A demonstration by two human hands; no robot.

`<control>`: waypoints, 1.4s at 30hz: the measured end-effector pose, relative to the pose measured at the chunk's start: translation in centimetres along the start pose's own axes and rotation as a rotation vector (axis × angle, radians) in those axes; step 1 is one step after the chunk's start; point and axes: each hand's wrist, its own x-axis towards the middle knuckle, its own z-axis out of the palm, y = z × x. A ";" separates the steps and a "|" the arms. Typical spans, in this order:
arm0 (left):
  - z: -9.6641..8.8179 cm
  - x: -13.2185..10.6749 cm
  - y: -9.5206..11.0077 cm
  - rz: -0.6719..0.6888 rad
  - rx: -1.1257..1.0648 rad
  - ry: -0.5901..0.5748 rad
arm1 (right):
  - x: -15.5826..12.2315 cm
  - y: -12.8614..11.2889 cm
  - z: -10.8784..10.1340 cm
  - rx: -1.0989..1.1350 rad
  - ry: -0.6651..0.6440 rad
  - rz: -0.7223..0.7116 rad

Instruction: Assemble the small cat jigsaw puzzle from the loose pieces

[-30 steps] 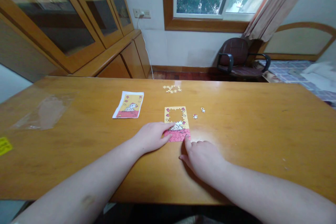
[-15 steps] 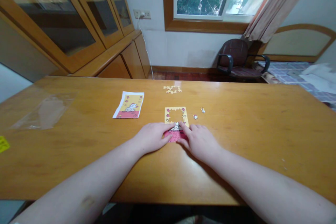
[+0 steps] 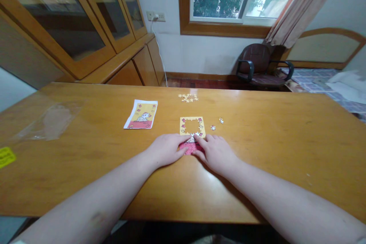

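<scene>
Far left, cut by the frame edge: yellow sticker on the table, print unreadable. Next to it a clear plastic bag lying flat; can't tell if anything is in it. Behind, a cabinet with glass doors, inside too dark to make out.

Picture card lies flat, well apart from the bag and left of the puzzle.

Left hand: palm down, fingers together and flat, tips on the puzzle's lower left edge. Grips nothing.

Puzzle sits mid-table between both hands. Yellow border is assembled, with a gap in the middle showing table. The pink bottom part is mostly hidden under the hands.

Small pile of loose pieces farther back, apart from the puzzle.

Right hand: palm down, fingers loosely apart, index tip on the puzzle near its middle. Whatever is under that tip is hidden; no visible pinch.

Two loose pieces just right of the puzzle, too small to read.

Chair behind the table, lower half cut off by the table edge.
</scene>
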 end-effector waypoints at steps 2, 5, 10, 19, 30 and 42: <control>0.0 0.0 0.0 -0.002 0.002 -0.006 | 0.0 0.0 0.0 0.005 -0.003 -0.003; 0.0 0.0 0.0 -0.005 0.003 -0.013 | 0.1 0.0 -0.1 0.006 -0.006 0.001; 0.1 0.0 -0.1 0.010 0.015 -0.006 | 0.1 -0.1 -0.2 -0.001 -0.013 0.005; 0.0 -0.1 0.0 0.022 -0.013 -0.003 | -0.1 -0.1 -0.1 0.022 0.024 -0.024; 0.2 -0.1 0.0 0.048 -0.025 -0.006 | -0.1 0.3 -0.2 0.032 0.102 -0.045; -0.3 -0.1 -0.5 -0.079 0.047 -0.007 | 1.9 6.7 -1.0 -0.035 0.113 0.285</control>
